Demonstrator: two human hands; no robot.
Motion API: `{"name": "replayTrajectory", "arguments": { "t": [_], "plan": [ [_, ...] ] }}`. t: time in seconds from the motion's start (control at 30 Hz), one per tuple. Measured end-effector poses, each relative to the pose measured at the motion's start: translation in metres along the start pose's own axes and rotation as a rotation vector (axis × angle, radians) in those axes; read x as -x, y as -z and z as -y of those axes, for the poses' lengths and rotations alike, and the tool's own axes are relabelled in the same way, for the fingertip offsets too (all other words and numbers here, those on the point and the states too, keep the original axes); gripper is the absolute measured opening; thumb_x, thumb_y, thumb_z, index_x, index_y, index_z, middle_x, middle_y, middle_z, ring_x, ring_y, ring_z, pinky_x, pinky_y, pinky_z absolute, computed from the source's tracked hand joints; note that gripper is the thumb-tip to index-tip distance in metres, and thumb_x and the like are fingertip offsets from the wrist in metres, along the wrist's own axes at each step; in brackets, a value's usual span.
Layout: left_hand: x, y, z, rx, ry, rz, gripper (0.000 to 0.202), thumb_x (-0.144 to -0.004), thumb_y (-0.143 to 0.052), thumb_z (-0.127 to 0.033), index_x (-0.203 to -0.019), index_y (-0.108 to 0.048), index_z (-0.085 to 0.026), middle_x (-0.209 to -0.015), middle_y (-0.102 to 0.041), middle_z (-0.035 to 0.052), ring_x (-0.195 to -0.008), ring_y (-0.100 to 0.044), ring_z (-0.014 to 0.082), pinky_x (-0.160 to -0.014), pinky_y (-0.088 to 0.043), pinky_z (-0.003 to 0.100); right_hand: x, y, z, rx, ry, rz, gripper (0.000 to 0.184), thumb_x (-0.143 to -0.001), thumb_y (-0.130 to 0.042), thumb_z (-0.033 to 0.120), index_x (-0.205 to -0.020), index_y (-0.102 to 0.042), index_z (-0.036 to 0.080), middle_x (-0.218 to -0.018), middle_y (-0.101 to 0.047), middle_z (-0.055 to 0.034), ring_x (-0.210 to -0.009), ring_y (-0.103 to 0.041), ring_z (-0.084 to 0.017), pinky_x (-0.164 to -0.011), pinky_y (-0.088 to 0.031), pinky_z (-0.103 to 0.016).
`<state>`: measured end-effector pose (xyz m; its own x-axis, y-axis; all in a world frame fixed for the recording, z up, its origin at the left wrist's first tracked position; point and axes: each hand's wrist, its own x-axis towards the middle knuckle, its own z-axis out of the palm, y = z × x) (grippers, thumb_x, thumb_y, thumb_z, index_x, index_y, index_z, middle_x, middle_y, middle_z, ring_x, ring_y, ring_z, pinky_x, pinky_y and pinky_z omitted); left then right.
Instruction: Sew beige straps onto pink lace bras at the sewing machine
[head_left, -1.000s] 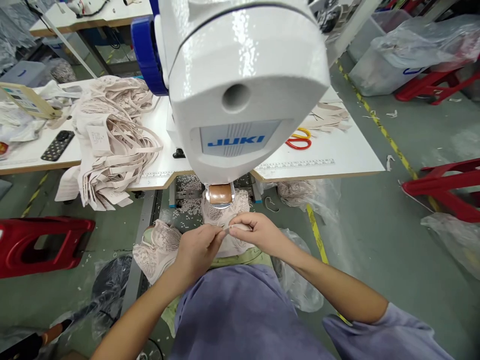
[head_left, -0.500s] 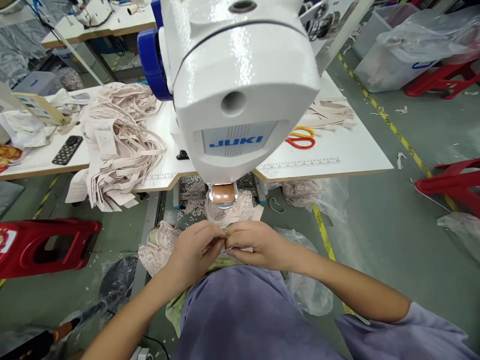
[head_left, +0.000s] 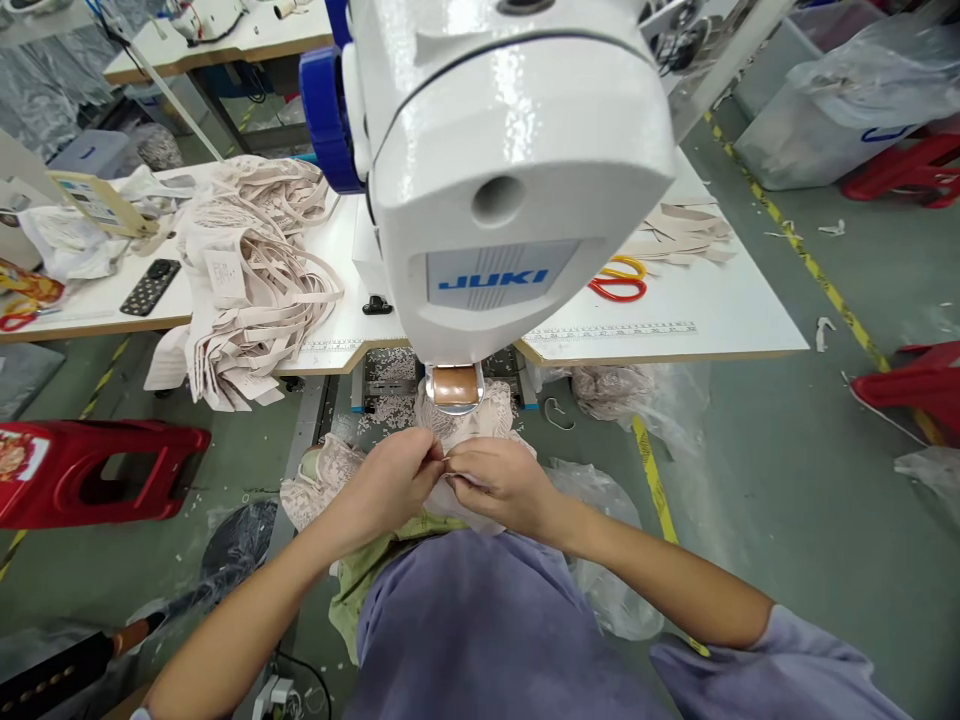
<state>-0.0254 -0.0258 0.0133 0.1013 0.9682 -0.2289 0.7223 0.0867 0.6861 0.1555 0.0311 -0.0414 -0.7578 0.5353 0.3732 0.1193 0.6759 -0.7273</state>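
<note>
Just below the needle end of a white JUKI sewing machine, my left hand and my right hand meet, their fingertips pinched together. Between them they grip the edge of a pale beige lace garment, part of which lies under the machine's end. A pale fold of it hangs below my right hand. More lace fabric rests left of my left hand. A green cloth covers part of my lap. My fingers hide the exact spot they pinch.
A heap of beige straps and lace pieces hangs over the left table edge, near a phone. Red-and-yellow scissors and fabric strips lie on the right tabletop. A red stool stands at left.
The whole view has shifted slightly. Both hands remain close together, pinching the fabric; my left wrist has turned a little and more of the pale fold shows under my right hand.
</note>
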Motion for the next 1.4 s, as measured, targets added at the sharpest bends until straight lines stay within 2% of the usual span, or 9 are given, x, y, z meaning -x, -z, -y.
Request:
{"name": "replayTrajectory", "arguments": {
  "t": [0.13, 0.23, 0.37, 0.5, 0.7, 0.83, 0.9, 1.1, 1.4],
  "plan": [
    [-0.004, -0.022, 0.004, 0.508, 0.063, -0.127, 0.011, -0.090, -0.052, -0.025, -0.080, -0.050, -0.020, -0.090, -0.063, 0.0034, -0.079, -0.059, 0.0151, -0.068, -0.049, 0.025, -0.003, -0.001, 0.004, -0.283, -0.254, -0.147, 0.013, -0.083, -0.060, 0.014, -0.084, -0.071, 0.021, -0.086, -0.075, -0.0033, -0.078, -0.069, -0.015, -0.072, -0.054, -0.026],
    [-0.001, -0.038, 0.004, 0.769, 0.060, -0.307, 0.011, -0.091, -0.054, -0.029, -0.089, -0.057, -0.018, -0.096, -0.067, 0.0058, -0.087, -0.064, 0.0166, -0.079, -0.053, 0.029, -0.004, 0.002, 0.009, -0.322, -0.247, -0.204, 0.015, -0.083, -0.060, 0.014, -0.085, -0.072, 0.022, -0.087, -0.075, -0.0030, -0.081, -0.070, -0.016, -0.075, -0.055, -0.027],
    [0.004, -0.044, 0.007, 0.521, -0.031, -0.466, 0.014, -0.093, -0.058, -0.030, -0.090, -0.067, -0.019, -0.085, -0.069, 0.0042, -0.079, -0.064, 0.0156, -0.072, -0.052, 0.027, -0.006, 0.007, 0.015, -0.255, -0.196, -0.159, 0.016, -0.087, -0.058, 0.016, -0.091, -0.071, 0.023, -0.089, -0.075, -0.0030, -0.080, -0.069, -0.015, -0.072, -0.054, -0.026],
    [0.004, -0.045, 0.013, 0.260, -0.177, -0.584, 0.018, -0.094, -0.057, -0.025, -0.078, -0.063, -0.019, -0.070, -0.062, 0.0000, -0.064, -0.058, 0.0120, -0.060, -0.046, 0.023, -0.006, 0.009, 0.019, -0.183, -0.193, -0.097, 0.016, -0.088, -0.056, 0.018, -0.088, -0.071, 0.023, -0.081, -0.073, -0.0023, -0.071, -0.066, -0.014, -0.066, -0.052, -0.025],
    [0.002, -0.040, 0.012, 0.289, -0.278, -0.512, 0.014, -0.096, -0.055, -0.019, -0.097, -0.069, -0.021, -0.090, -0.073, 0.0048, -0.083, -0.067, 0.0152, -0.075, -0.054, 0.027, -0.006, 0.012, 0.014, -0.258, -0.277, -0.163, 0.015, -0.088, -0.059, 0.020, -0.093, -0.073, 0.024, -0.091, -0.075, -0.0022, -0.082, -0.069, -0.015, -0.076, -0.053, -0.026],
    [0.004, -0.029, 0.005, 0.170, -0.226, -0.527, 0.015, -0.095, -0.056, -0.022, -0.095, -0.070, -0.021, -0.083, -0.073, 0.0038, -0.074, -0.068, 0.0142, -0.066, -0.053, 0.023, -0.009, 0.025, 0.011, -0.122, -0.358, -0.155, 0.015, -0.092, -0.056, 0.025, -0.090, -0.071, 0.023, -0.071, -0.068, 0.0005, -0.063, -0.060, -0.012, -0.059, -0.044, -0.023],
    [0.006, -0.023, 0.000, 0.074, -0.281, -0.530, 0.014, -0.095, -0.056, -0.022, -0.095, -0.071, -0.021, -0.082, -0.074, 0.0038, -0.072, -0.069, 0.0139, -0.064, -0.053, 0.022, -0.013, 0.033, 0.010, -0.004, -0.354, -0.138, 0.017, -0.093, -0.052, 0.024, -0.087, -0.069, 0.023, -0.068, -0.064, 0.0011, -0.061, -0.056, -0.012, -0.058, -0.040, -0.024],
    [0.005, -0.010, -0.011, -0.052, -0.494, -0.508, 0.012, -0.094, -0.059, -0.016, -0.098, -0.069, -0.019, -0.084, -0.077, 0.0046, -0.073, -0.072, 0.0133, -0.065, -0.055, 0.020, -0.025, 0.051, 0.007, -0.041, -0.267, 0.048, 0.015, -0.093, -0.054, 0.026, -0.087, -0.068, 0.023, -0.070, -0.064, 0.0017, -0.065, -0.057, -0.012, -0.061, -0.039, -0.023],
    [0.002, -0.007, -0.008, -0.047, -0.404, -0.468, 0.008, -0.092, -0.061, -0.014, -0.094, -0.068, -0.019, -0.077, -0.074, -0.0003, -0.067, -0.069, 0.0107, -0.062, -0.050, 0.018, -0.034, 0.068, 0.013, -0.295, -0.411, 0.232, 0.017, -0.092, -0.057, 0.026, -0.082, -0.070, 0.021, -0.077, -0.070, 0.0017, -0.070, -0.062, -0.013, -0.062, -0.041, -0.023]
  ]
}}
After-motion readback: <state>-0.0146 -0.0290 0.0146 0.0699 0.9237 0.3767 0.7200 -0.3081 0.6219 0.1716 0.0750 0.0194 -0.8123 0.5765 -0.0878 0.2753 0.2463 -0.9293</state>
